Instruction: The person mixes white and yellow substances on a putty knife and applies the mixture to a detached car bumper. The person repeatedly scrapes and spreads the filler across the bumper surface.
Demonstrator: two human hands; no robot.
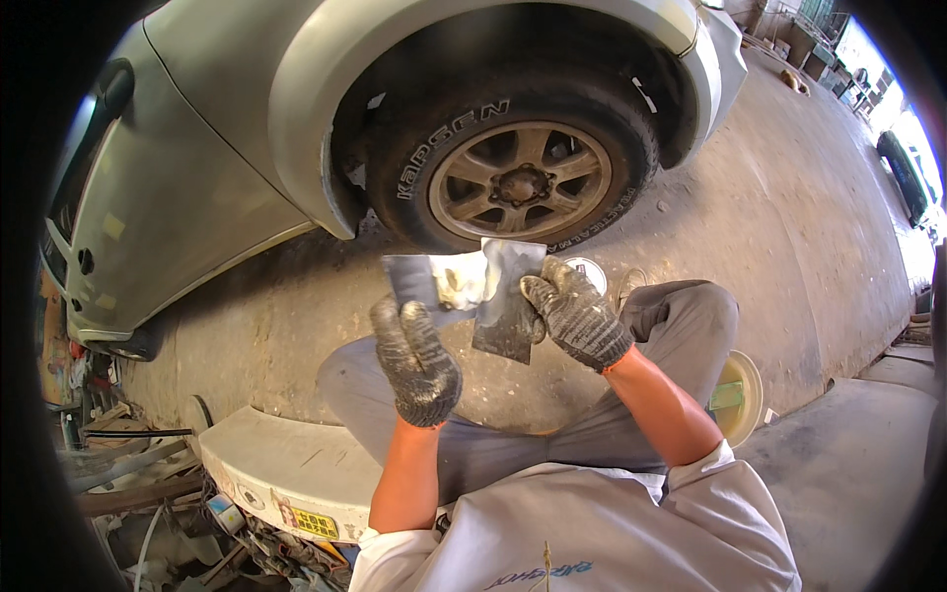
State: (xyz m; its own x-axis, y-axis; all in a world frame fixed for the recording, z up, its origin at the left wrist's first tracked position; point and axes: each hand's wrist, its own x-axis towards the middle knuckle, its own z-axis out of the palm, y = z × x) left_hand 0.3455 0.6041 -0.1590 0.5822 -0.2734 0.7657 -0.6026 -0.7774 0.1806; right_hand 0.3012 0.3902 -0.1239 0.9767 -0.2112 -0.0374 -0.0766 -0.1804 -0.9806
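Both my hands wear dark knitted gloves stained with pale paste. My left hand (418, 363) grips a flat dark putty plate (407, 278) from below and keeps it raised in front of the car wheel. Creamy white putty (460, 282) lies on that plate's right part, reaching the scraper beside it. In my right hand (582, 314) is a flat dark rectangular scraper (505, 331), pinched at its right edge and held upright. Pale smears show on the scraper's upper part. The two flat pieces meet or overlap at the putty; their exact contact is hard to make out.
Ahead stands a dull grey-green car (212, 148) with a dusty wheel (521, 185). A white-rimmed can (589, 270) is beyond my right hand, and a pale bucket (752, 397) beside my right knee. A white curved panel (296, 464) and scrap (138, 493) lie left.
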